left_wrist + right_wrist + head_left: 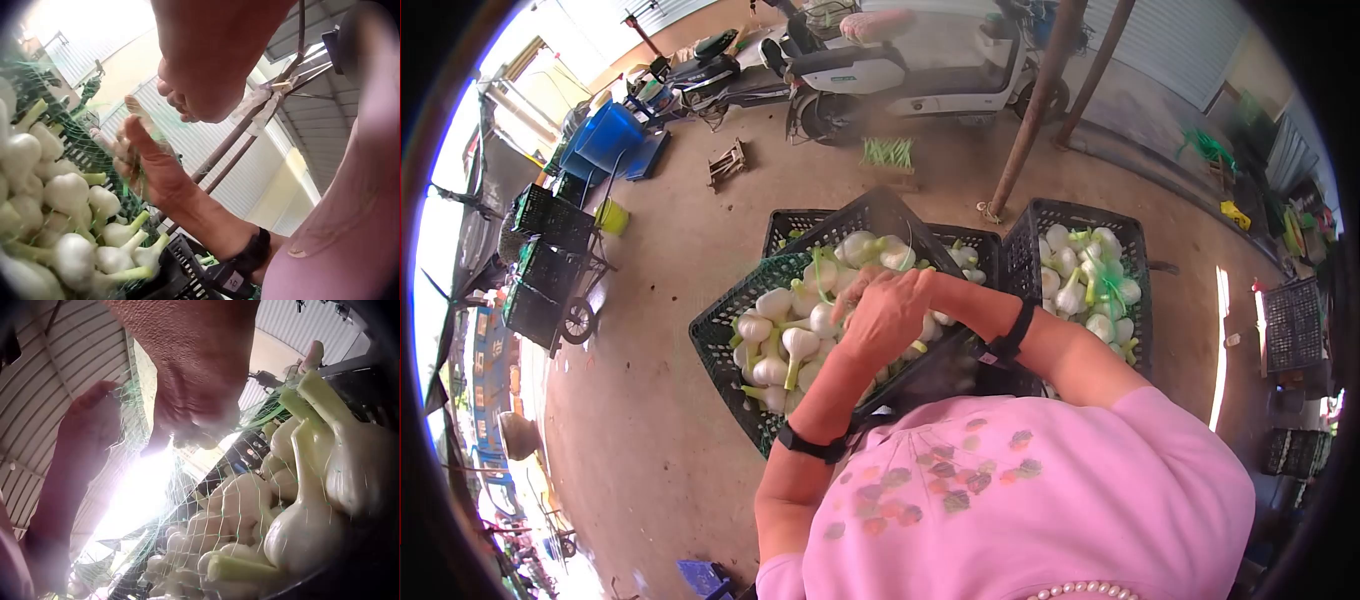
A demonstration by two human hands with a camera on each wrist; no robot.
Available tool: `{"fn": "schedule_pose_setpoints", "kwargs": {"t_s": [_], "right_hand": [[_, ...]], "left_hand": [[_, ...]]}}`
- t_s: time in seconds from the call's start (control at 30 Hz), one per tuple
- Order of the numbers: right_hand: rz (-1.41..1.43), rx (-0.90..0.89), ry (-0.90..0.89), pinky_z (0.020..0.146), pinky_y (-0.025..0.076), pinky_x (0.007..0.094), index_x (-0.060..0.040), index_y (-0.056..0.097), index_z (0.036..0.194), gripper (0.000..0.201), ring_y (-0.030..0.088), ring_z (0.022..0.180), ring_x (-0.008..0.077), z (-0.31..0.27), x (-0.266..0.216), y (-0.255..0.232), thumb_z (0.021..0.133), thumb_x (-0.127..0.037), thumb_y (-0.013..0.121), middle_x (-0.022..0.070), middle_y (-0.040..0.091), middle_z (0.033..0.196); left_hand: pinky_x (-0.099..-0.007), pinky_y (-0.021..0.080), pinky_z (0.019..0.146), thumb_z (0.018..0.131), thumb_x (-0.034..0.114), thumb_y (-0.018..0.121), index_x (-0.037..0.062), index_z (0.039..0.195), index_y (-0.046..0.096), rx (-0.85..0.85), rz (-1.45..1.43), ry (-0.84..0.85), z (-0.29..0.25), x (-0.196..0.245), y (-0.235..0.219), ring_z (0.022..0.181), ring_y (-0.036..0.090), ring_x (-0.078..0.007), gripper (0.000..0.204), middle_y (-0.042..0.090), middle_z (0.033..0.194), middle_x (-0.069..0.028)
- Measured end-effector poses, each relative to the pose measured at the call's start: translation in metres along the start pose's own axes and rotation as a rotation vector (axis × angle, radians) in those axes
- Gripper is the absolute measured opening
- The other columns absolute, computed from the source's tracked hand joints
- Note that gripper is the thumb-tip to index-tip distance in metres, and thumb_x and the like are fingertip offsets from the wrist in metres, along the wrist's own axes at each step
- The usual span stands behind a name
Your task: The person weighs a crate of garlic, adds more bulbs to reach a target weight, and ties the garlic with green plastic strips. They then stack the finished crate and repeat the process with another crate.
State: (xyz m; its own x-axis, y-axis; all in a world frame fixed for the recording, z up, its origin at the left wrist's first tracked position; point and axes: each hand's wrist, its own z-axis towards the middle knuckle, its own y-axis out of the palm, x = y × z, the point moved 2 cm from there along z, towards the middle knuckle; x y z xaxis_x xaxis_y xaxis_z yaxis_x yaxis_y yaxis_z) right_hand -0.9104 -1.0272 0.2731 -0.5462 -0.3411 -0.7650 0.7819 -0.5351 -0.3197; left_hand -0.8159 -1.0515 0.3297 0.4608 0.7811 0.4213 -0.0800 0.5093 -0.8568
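Fresh garlic bulbs [800, 343] with trimmed green stems fill a tilted black crate [722, 385] in front of the person. Thin green mesh netting [203, 509] lies over the bulbs and rises to the hands. Above the garlic, the left hand [888, 318] has its fingers curled, with netting gathered at its fingertips. Close beside it, the right hand [164, 172] grips netting between thumb and fingers. In the head view the hands overlap, and the left covers much of the right.
Another black crate of garlic [1068, 290], with green netting on it, stands to the right. More crates sit behind the tilted one. A metal post [1035, 110] rises beyond. Parked scooters [900, 85], a blue tub [605, 135] and a cart with crates [550, 270] stand farther off.
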Motion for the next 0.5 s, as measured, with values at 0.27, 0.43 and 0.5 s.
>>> {"fn": "schedule_pose_setpoints", "kwargs": {"t_s": [0.27,0.43,0.5], "right_hand": [[0.373,0.294,0.373,0.052,0.033,0.0251,-0.0052,0.063,0.080,0.032,0.040,0.056,0.0084,-0.031,-0.025,-0.012,0.090,-0.036,0.057,-0.0017,0.048,0.064],[0.125,0.233,0.137,0.058,0.039,0.0217,-0.0097,0.058,0.109,0.029,0.043,0.063,0.0067,-0.025,-0.013,0.002,0.083,-0.021,0.066,-0.0029,0.057,0.084],[0.212,-0.031,0.318,0.064,0.043,0.0223,-0.0126,0.043,0.129,0.055,0.049,0.070,0.0080,-0.015,-0.027,0.007,0.080,-0.012,0.067,-0.0014,0.058,0.100]], "left_hand": [[-0.0574,0.023,0.100,0.062,0.027,0.078,0.0113,0.124,0.049,-0.015,0.675,-0.676,-0.061,-0.072,-0.100,0.117,0.045,-0.0330,0.070,0.053,0.120,-0.0122],[-0.0422,0.046,0.073,0.074,0.011,0.060,0.0078,0.086,0.055,-0.122,0.632,-0.648,-0.078,-0.093,-0.063,0.081,0.062,-0.0291,0.014,0.062,0.081,-0.0108],[-0.0421,0.046,0.067,0.073,0.006,0.055,0.0071,0.082,0.052,0.110,0.660,-0.461,-0.068,-0.060,-0.052,0.076,0.062,-0.0283,0.009,0.059,0.074,-0.0107]]}}
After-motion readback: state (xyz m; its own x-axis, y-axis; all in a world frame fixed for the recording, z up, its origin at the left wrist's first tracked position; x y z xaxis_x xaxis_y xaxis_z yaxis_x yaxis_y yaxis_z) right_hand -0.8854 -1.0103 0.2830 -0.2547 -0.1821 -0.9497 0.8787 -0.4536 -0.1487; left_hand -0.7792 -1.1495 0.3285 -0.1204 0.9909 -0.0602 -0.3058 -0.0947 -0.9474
